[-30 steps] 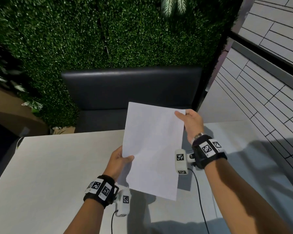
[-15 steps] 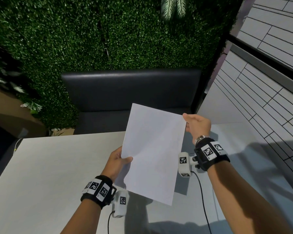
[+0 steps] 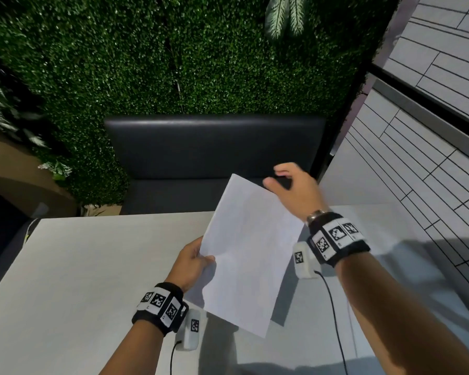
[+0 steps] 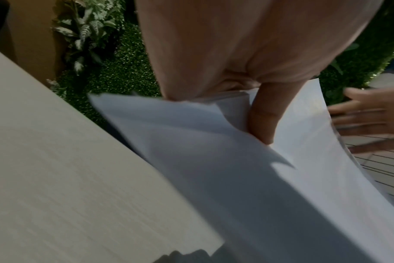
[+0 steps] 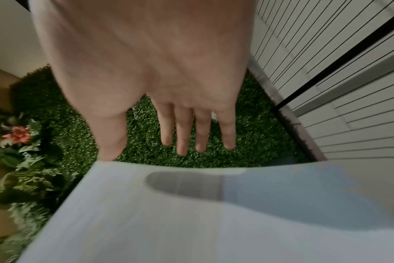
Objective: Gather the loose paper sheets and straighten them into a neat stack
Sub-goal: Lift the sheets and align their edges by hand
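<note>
A stack of white paper sheets [image 3: 249, 253] hangs tilted above the pale table [image 3: 79, 266]. My left hand [image 3: 192, 263] grips the stack at its left edge, with the thumb on top and the fingers underneath. The left wrist view shows that thumb [image 4: 265, 113] pressed on the sheets [image 4: 214, 160], whose near corners fan apart slightly. My right hand [image 3: 290, 182] hovers just past the stack's far right corner and holds nothing. Its fingers [image 5: 191, 128] are spread straight above the paper's edge [image 5: 191, 213].
A black padded bench [image 3: 214, 147] stands behind the table against a green hedge wall [image 3: 173, 63]. A grey tiled wall [image 3: 431, 158] closes the right side. Thin black cables [image 3: 333, 307] run from both wrist cameras toward me.
My right hand has let go of the stack's far right corner and lifted away with its fingers spread. The stack has tilted lower while the left hand kept its grip.
</note>
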{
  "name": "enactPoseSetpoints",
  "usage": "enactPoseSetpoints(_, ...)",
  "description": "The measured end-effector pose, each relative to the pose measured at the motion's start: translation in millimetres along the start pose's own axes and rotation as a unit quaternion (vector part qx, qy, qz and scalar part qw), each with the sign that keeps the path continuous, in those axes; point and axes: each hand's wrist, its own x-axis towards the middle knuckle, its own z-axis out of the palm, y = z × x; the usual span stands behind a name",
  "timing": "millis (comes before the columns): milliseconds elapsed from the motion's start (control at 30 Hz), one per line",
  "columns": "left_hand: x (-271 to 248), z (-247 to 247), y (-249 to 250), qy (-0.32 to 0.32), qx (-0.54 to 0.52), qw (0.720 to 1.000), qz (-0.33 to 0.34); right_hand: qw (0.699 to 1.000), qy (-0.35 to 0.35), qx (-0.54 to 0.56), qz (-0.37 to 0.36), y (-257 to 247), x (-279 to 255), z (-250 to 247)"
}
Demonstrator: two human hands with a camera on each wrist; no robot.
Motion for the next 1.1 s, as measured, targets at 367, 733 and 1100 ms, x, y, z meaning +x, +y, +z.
enactPoseSetpoints(367,-6,8,-1,-0.025,0.029,0.999,0.019,0.972,-0.196,0.124,0.041,-22,19,12)
enactPoseSetpoints(733,-6,14,6,-0.035,0.03,0.999,0.029,0.982,-0.126,0.143,0.014,-30,18,2)
enactPoseSetpoints(1100,-6,16,7,-0.032,0.047,0.998,0.04,0.986,-0.124,0.101,0.042,-37,13,9)
